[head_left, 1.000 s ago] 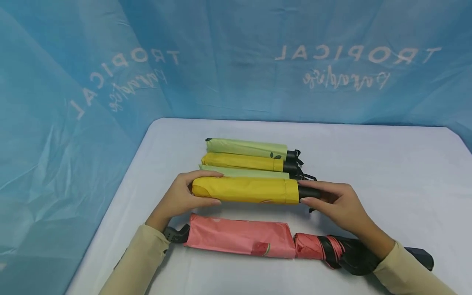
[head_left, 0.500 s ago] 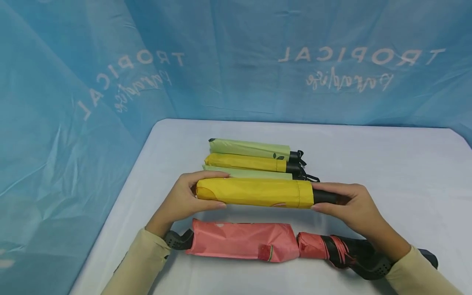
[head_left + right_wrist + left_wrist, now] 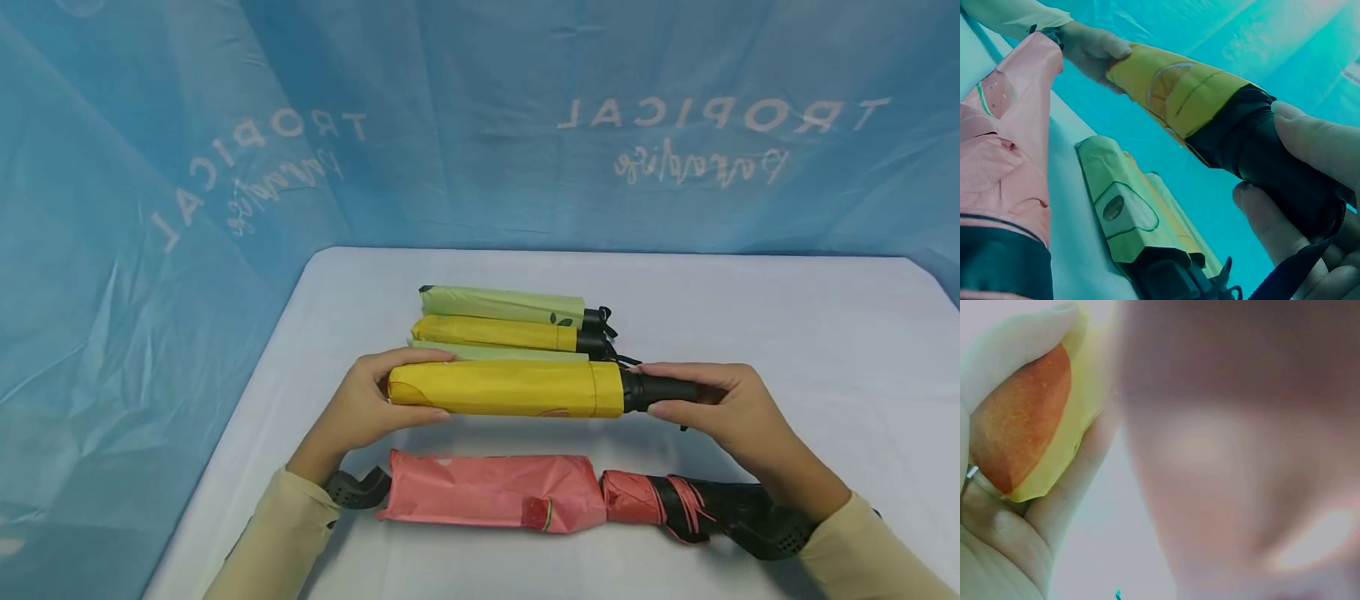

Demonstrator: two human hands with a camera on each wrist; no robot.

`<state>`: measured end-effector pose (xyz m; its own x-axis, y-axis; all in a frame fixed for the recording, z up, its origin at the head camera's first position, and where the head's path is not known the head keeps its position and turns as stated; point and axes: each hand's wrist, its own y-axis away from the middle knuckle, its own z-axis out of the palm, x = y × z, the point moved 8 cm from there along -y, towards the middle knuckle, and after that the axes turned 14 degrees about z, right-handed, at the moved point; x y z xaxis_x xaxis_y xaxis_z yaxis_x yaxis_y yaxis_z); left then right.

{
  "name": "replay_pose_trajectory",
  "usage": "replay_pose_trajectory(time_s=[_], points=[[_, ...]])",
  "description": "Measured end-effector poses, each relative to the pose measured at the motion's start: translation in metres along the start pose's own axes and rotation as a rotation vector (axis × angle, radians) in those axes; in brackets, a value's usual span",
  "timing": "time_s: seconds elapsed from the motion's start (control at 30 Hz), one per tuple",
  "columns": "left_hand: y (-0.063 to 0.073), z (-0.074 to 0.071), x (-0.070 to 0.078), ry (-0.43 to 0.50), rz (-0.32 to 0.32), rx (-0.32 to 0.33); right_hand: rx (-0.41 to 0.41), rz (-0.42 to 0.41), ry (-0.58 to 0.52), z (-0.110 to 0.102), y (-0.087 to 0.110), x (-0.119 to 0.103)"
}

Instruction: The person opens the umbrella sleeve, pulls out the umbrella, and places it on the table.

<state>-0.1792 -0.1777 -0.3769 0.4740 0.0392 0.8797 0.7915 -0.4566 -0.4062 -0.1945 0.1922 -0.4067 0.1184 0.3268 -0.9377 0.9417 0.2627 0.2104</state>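
A folded umbrella in a yellow sleeve [image 3: 506,389] is held level above the white table by both hands. My left hand [image 3: 356,410] grips the sleeve's left end, fingers behind and thumb in front. My right hand [image 3: 738,417] holds the black handle [image 3: 663,390] between thumb and fingers. Between sleeve and handle a dark ribbed section shows in the right wrist view, and a black strap [image 3: 1291,272] hangs from the handle end. An orange fruit print [image 3: 1022,419] is on the sleeve's left end. Nearer me lies a pink umbrella [image 3: 633,498], its pink sleeve [image 3: 487,492] to its left.
Several umbrellas lie side by side behind the held one: a light green umbrella [image 3: 498,304], a yellow umbrella [image 3: 495,332] and another pale green umbrella [image 3: 1125,209]. They stand on the white table [image 3: 787,317]. Blue printed curtains [image 3: 465,167] rise at the back and left.
My right hand has moved right with the handle. More of the black part shows beyond the yellow sleeve's right end. My left hand keeps its grip on the left end.
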Motion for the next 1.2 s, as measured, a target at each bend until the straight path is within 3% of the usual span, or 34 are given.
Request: replay_pose_trajectory(time_s=[0.5, 0.67, 1.07, 1.2], points=[[-0.004, -0.009, 0.007, -0.050, 0.055, -0.011, 0.003, 0.005, -0.021, -0.016, 0.003, 0.004], [-0.001, -0.019, 0.008, -0.072, 0.078, 0.009, -0.031, -0.021, -0.066, -0.020, 0.003, 0.003], [0.006, -0.035, 0.006, -0.098, 0.080, 0.024, 0.007, -0.022, -0.008, -0.032, 0.003, 0.003], [0.006, -0.039, 0.006, -0.107, 0.092, 0.035, -0.002, -0.023, -0.047, -0.034, 0.004, 0.003]])
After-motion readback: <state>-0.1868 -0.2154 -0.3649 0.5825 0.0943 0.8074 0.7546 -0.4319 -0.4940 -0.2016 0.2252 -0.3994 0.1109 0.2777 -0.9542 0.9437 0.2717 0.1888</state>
